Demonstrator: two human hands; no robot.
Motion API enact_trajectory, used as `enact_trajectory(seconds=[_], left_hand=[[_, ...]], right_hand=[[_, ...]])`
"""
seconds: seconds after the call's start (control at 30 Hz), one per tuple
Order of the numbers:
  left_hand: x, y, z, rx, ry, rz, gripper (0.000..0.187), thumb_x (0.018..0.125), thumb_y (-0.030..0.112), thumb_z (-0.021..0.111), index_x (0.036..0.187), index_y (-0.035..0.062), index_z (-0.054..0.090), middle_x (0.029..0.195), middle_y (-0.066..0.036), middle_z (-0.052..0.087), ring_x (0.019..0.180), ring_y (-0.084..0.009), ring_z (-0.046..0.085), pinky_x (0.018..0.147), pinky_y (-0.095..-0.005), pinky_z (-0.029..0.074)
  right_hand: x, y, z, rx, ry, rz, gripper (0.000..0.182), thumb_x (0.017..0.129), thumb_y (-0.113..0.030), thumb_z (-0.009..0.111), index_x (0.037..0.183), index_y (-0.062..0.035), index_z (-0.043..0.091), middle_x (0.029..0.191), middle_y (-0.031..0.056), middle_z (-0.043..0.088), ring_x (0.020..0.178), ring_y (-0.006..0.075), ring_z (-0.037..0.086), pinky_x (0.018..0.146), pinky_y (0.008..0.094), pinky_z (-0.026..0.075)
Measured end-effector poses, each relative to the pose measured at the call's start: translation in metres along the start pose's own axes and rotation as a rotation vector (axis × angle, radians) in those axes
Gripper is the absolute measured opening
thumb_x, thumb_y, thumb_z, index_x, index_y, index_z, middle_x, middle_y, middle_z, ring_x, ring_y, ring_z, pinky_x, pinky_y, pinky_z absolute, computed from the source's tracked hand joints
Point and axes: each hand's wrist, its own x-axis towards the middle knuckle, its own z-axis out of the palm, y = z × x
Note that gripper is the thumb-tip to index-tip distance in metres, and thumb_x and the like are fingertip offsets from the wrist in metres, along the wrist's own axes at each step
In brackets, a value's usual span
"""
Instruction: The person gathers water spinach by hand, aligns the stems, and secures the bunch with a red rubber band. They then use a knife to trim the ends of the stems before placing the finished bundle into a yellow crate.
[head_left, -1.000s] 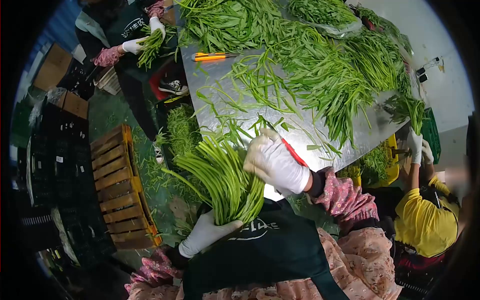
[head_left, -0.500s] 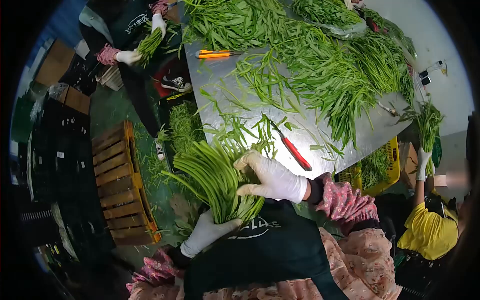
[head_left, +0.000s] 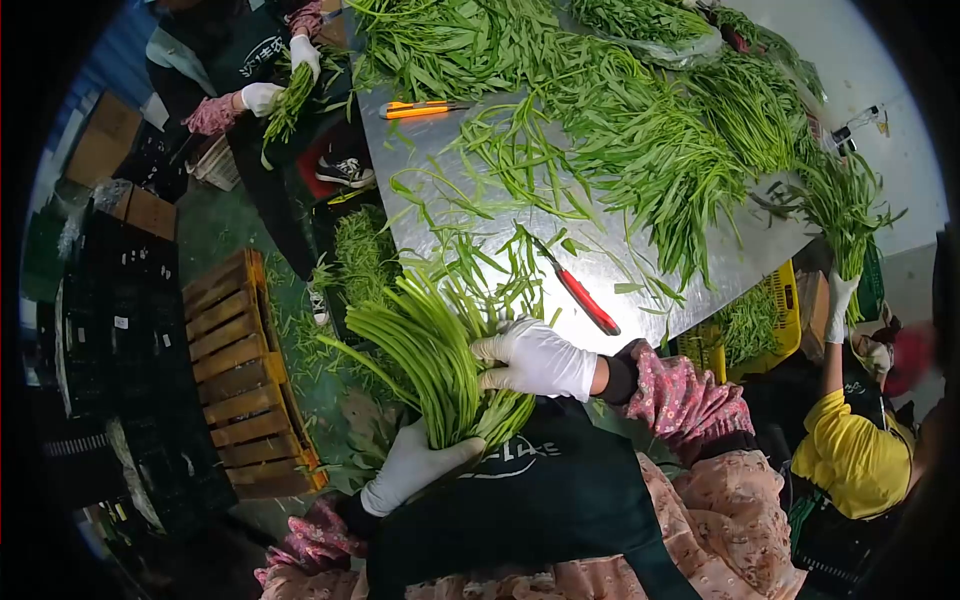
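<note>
A thick bundle of green stalks (head_left: 430, 350) sticks out over the near edge of the metal table (head_left: 640, 270). My left hand (head_left: 412, 466), in a white glove, grips the bundle from below at its leafy end. My right hand (head_left: 532, 360), also gloved, rests on the bundle's right side with fingers curled onto the stalks. A red-handled knife (head_left: 580, 295) lies on the table just beyond my right hand, untouched.
Loose greens (head_left: 640, 130) cover most of the table, with an orange box cutter (head_left: 420, 109) at its far side. One person at top left holds a small bunch (head_left: 285, 100); another at right in yellow (head_left: 850, 450) lifts a bunch. A wooden pallet (head_left: 245, 380) stands left.
My right hand let go of the red knife, which now lies on the table, and came down onto the bundle. The person at right raised a bunch of greens.
</note>
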Motion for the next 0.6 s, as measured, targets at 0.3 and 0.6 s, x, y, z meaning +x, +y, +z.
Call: enact_trajectory(seconds=[0.3, 0.6], left_hand=[[0.005, -0.001, -0.003, -0.082, -0.087, -0.013, 0.057, 0.085, 0.031, 0.078, 0.127, -0.0019, 0.058, 0.119, -0.012, 0.068, 0.111, -0.0189, 0.063, 0.099, -0.032, 0.046], [0.004, 0.008, -0.004, -0.03, -0.104, 0.019, 0.058, 0.086, 0.03, 0.077, 0.13, -0.0018, 0.056, 0.122, -0.013, 0.066, 0.114, -0.0195, 0.062, 0.101, -0.0321, 0.045]], right_hand=[[-0.002, 0.001, -0.014, 0.488, 0.007, 0.205, 0.025, 0.09, -0.026, 0.069, 0.086, -0.0016, 0.069, 0.071, 0.0115, 0.068, 0.062, 0.0191, 0.065, 0.063, 0.031, 0.051], [0.017, 0.008, -0.05, 0.973, 0.789, 0.237, 0.018, 0.096, -0.016, 0.06, 0.09, -0.0026, 0.069, 0.08, 0.0043, 0.07, 0.076, 0.0119, 0.064, 0.076, 0.0283, 0.049]])
